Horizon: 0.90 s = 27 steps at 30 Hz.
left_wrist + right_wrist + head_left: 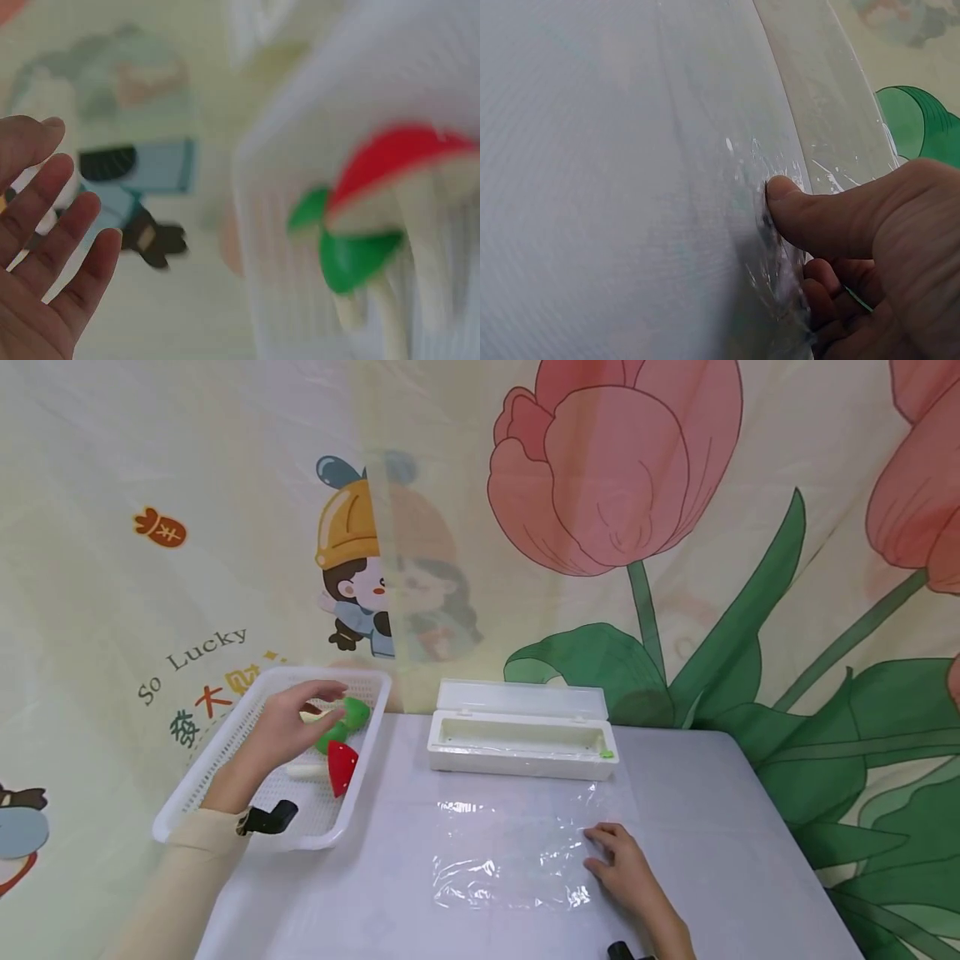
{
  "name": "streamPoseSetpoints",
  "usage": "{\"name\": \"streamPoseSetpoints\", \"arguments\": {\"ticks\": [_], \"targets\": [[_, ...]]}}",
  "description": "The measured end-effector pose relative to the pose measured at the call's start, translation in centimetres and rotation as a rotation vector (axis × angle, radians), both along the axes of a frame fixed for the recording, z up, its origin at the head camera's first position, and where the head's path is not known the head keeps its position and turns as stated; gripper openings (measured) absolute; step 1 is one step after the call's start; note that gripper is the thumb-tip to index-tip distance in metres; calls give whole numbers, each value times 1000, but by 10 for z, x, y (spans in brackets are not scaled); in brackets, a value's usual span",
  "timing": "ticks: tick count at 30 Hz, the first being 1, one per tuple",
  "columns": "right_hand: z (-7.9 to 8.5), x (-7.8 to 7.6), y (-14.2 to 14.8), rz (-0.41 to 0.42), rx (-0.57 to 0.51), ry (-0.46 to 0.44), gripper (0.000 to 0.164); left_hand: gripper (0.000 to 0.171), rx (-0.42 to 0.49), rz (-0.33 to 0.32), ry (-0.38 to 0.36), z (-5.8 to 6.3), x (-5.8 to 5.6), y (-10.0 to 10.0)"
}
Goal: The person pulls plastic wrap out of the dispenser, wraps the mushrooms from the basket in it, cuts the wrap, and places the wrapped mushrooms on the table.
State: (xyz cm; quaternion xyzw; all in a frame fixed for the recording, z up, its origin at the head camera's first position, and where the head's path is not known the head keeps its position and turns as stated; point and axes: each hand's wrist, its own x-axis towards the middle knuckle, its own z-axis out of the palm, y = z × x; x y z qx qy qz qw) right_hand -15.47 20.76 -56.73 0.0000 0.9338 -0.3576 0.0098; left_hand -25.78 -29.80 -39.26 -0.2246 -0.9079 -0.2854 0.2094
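**Left hand (291, 722) over the basket (318, 842), right hand (622, 867) on the clear sheet (480, 852)**

The table (697, 818) has a smooth, pale top. Behind it is a wall cloth (75, 460) with pictures on it: a big pink flower (615, 468), green leaves (750, 593), and a little person in a yellow hat (352, 531). It also says "So Lucky".

The left arm, in a cream sleeve (180, 877), reaches over the white basket on the left side. The left hand is above the mushrooms, with its thumb and fingers apart and nothing in them. The right hand is low, at the right edge of the clear sheet. Its thumb and bent fingers pinch that edge.

There is one clear sheet. It lies a bit wrinkly on the table, in front of the box.

There is one long white box (517, 766). Its see-through lid (517, 698) stands up, and one small green piece (607, 754) sits at its right end.

The basket holds one red mushroom (342, 768) and two green mushrooms (356, 714), close together. A dark red bit (309, 707) shows by the left hand; I cannot tell what it is.
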Motion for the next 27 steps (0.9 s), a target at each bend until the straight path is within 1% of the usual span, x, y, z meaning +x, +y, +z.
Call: {"name": "streamPoseSetpoints", "arguments": {"ticks": [3,7,9,11,16,22,25,27], "targets": [[-1,0,1,-8,-1,-9,42,38,-34,58,-88,-12,-9,-21],[-2,-1,2,-11,-11,-2,42,36,-65,111,-211,-29,-15,-44],[-3,-1,2,-5,-12,4,42,35,-80,132,-255,-38,-17,-53],[-4,-2,3,-6,-18,5,41,33,-93,143,-279,-45,-18,-61],[-6,-1,2,-23,-21,10,42,28,-103,138,-352,-62,-23,-74],[-6,0,-1,-54,-25,-23,43,23,-108,145,-533,-76,-31,-82],[-6,0,-3,-65,-30,-33,43,22,-116,128,-618,-83,-33,-84],[-6,0,-4,-70,-31,-39,43,23,-122,107,-661,-88,-34,-84]]}}
